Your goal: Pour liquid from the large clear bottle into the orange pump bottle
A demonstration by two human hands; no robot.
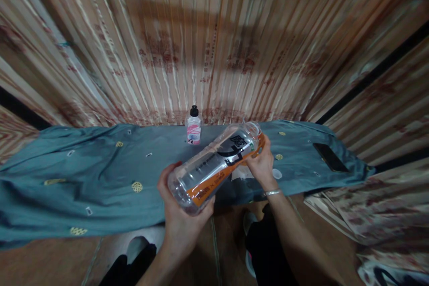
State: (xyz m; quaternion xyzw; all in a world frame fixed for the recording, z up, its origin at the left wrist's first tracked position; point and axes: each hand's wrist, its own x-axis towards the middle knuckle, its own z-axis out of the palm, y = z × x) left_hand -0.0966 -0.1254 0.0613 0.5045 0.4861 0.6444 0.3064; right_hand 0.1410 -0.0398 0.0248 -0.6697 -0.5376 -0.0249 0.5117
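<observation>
A large clear plastic bottle (214, 165) with an orange and black label lies slantwise in the air between my hands, its mouth end up to the right. My left hand (182, 214) is wrapped round its base. My right hand (263, 163) grips it near the neck, where the orange part shows under the fingers. I see no liquid in it, though the label covers part of the inside. Behind it, a small clear bottle (194, 129) with a black cap and pink label stands upright. Close to my right wrist lies a round white cap (277, 173).
A green-blue cloth (100, 174) with yellow patterns covers the narrow table. Partly hidden under the large bottle is a whitish sheet (241, 173). A dark phone (330, 157) lies at the right end. Pleated curtains (208, 31) hang behind and at the sides.
</observation>
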